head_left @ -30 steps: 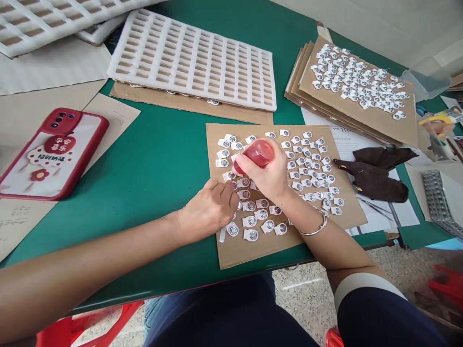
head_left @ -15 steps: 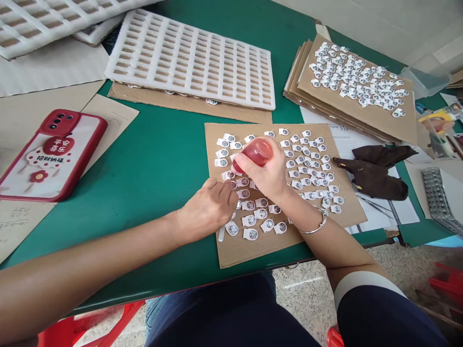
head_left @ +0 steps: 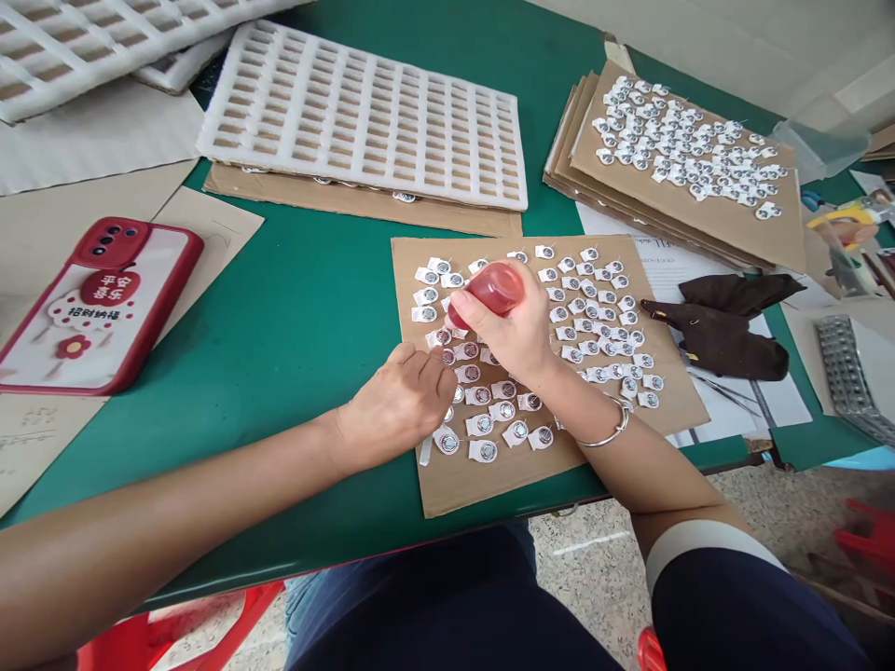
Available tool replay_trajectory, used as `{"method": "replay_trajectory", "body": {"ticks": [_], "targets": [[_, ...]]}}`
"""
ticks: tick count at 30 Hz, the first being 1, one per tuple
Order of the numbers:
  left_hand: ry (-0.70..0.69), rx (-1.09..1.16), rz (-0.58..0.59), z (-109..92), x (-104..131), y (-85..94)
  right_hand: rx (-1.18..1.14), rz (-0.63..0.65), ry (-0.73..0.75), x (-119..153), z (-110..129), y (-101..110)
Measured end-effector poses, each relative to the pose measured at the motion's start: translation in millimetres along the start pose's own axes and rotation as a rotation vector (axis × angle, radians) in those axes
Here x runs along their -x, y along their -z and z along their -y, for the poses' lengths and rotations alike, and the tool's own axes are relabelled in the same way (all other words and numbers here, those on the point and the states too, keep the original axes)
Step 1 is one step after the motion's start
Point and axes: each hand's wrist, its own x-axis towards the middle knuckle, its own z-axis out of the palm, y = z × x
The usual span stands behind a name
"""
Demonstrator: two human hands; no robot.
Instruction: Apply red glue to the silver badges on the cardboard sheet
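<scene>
My right hand point(head_left: 521, 321) is wrapped round a red translucent squeeze bottle point(head_left: 495, 287), tilted with its lower end toward the small tags on the cardboard sheet point(head_left: 468, 489). Beside it, my left hand point(head_left: 406, 396) is closed, fingertips together near the tags at the sheet's left side; what they pinch, if anything, is hidden. Rows of small white tags with round silver-and-dark pieces point(head_left: 482, 451) cover much of the sheet. The bottle's tip is mostly hidden by my fingers.
White foam grid trays point(head_left: 364, 112) lie at the back left. A stack of cardboard sheets point(head_left: 594, 177) bearing similar tags stands at the back right. A dark brown cloth item point(head_left: 734, 326) and tweezers point(head_left: 727, 391) rest on papers. A red-cased phone point(head_left: 98, 308) lies at the left.
The view has shifted very slightly. Both hands keep nearly the same place and grip, with the bottle still held over the tags.
</scene>
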Motion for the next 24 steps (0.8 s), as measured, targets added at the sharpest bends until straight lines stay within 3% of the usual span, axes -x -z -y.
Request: {"method": "replay_trajectory", "body": {"ticks": [24], "targets": [[0.001,0.030,0.001,0.7,-0.4,-1.9,0.117,-0.025,0.153,-0.1,-4.2,4.4]]}}
